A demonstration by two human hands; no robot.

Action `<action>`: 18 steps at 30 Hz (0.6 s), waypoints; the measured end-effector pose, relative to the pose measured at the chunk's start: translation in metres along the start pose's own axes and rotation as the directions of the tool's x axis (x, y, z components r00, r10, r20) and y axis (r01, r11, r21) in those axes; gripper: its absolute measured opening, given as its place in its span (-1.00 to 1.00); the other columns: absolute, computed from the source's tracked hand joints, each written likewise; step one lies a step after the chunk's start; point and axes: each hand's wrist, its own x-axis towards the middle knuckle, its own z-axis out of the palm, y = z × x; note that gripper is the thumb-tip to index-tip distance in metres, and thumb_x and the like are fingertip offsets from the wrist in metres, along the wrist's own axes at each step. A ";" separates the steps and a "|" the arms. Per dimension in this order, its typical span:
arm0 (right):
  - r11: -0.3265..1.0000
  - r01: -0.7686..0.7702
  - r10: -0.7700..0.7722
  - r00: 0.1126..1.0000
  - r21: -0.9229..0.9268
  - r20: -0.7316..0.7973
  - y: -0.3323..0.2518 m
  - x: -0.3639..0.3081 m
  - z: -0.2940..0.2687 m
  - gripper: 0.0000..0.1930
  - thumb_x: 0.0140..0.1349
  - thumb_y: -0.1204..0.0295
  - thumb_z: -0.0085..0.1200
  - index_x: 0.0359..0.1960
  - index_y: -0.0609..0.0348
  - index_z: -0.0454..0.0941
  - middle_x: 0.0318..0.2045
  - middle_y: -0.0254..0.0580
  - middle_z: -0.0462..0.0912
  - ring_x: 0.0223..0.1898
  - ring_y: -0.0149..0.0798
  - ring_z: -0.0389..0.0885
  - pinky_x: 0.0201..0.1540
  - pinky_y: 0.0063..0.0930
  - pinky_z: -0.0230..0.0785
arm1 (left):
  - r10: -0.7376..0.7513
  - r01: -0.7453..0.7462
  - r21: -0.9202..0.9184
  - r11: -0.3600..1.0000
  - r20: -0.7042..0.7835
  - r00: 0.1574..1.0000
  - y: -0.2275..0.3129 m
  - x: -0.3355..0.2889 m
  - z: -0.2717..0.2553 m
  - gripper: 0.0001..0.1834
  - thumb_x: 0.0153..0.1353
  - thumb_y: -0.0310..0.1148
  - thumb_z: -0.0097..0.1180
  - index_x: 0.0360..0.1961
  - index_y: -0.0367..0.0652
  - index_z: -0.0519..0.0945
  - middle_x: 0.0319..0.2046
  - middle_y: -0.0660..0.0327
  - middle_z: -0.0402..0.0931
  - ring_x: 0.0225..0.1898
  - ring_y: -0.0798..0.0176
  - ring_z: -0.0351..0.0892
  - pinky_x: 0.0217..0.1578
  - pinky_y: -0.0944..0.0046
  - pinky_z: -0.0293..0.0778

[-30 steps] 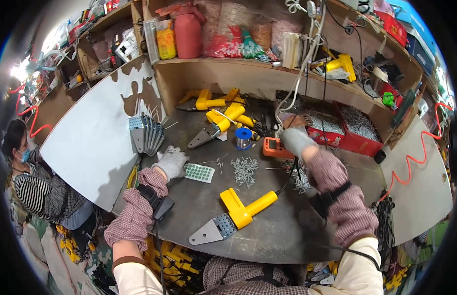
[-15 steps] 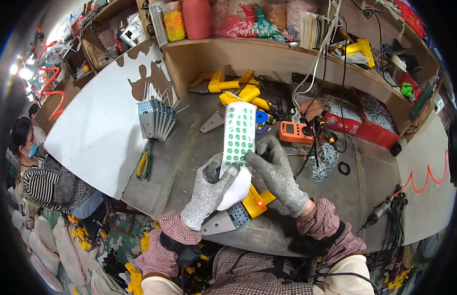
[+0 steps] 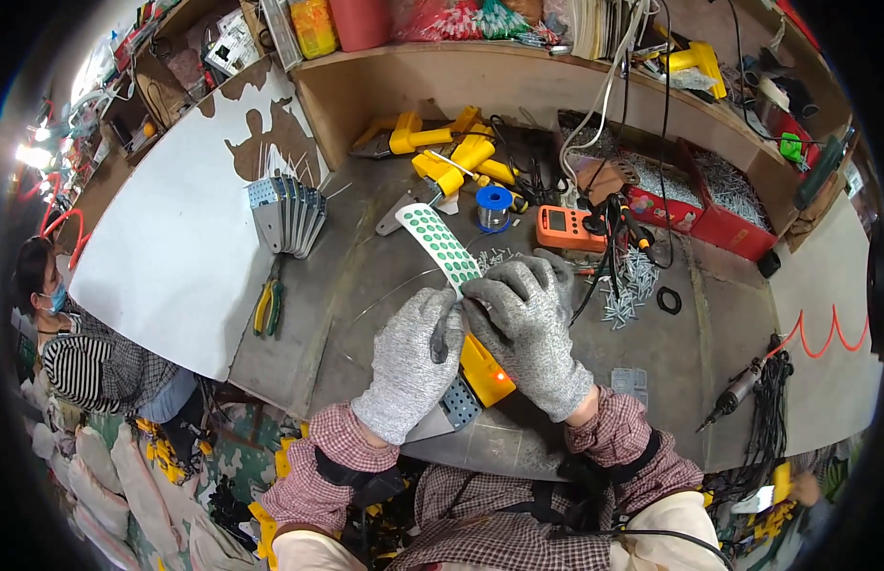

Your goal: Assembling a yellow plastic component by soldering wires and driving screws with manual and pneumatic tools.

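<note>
A white sheet of round green stickers [image 3: 440, 246] slants up and to the left out of my hands. My gloved left hand [image 3: 409, 366] pinches its lower end. My gloved right hand [image 3: 532, 333] is closed at the same end, its fingertips meeting the left ones; whether a loose sticker is between them is hidden. Beneath the hands lies a yellow plastic housing [image 3: 486, 371] with a lit red spot, joined to a blue-grey perforated metal plate [image 3: 460, 403]. My left hand partly covers both.
Yellow-handled pliers [image 3: 268, 306] and stacked metal plates [image 3: 288, 217] lie left. Beyond are a blue solder spool [image 3: 494, 202], yellow housings [image 3: 471, 157], an orange meter [image 3: 564, 228] and loose screws [image 3: 632, 295]. A powered screwdriver [image 3: 732, 398] rests right. A masked person [image 3: 109, 333] sits left.
The sticker sheet has tipped to the left and sunk lower. My hands have drawn together at its lower end, the right one turning its back upward.
</note>
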 end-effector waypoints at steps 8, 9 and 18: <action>0.991 -0.102 0.091 0.988 0.086 0.125 0.003 0.005 0.024 -0.82 0.05 0.41 0.30 -0.32 0.14 0.61 -0.26 -0.11 0.59 -0.10 -0.01 0.54 0.13 -0.04 0.29 | 0.136 -0.134 0.259 0.956 0.010 0.991 -0.020 0.001 -0.002 -0.77 0.26 -0.44 0.14 -0.07 -0.21 0.59 -0.21 0.03 0.57 -0.20 -0.11 0.61 -0.15 0.00 0.54; 0.972 -0.165 0.138 0.978 0.168 0.159 0.004 0.007 0.023 -0.83 0.05 0.43 0.29 -0.35 0.16 0.59 -0.27 -0.09 0.59 -0.12 0.02 0.54 0.07 -0.08 0.34 | 0.129 -0.135 0.262 0.956 0.040 0.991 -0.022 0.003 -0.002 -0.78 0.26 -0.43 0.15 -0.07 -0.21 0.59 -0.21 0.03 0.57 -0.20 -0.11 0.60 -0.15 0.00 0.54; 0.961 -0.276 0.265 0.910 -0.010 0.318 0.058 -0.018 0.043 -0.77 0.17 0.30 0.23 -0.27 0.20 0.61 -0.19 0.00 0.60 -0.03 0.11 0.56 0.07 0.04 0.38 | -0.119 0.143 0.488 0.861 -0.079 0.990 -0.100 -0.010 -0.009 -0.39 0.36 -0.32 0.05 0.42 -0.14 0.30 0.38 -0.08 0.26 0.45 -0.19 0.13 0.42 -0.20 0.03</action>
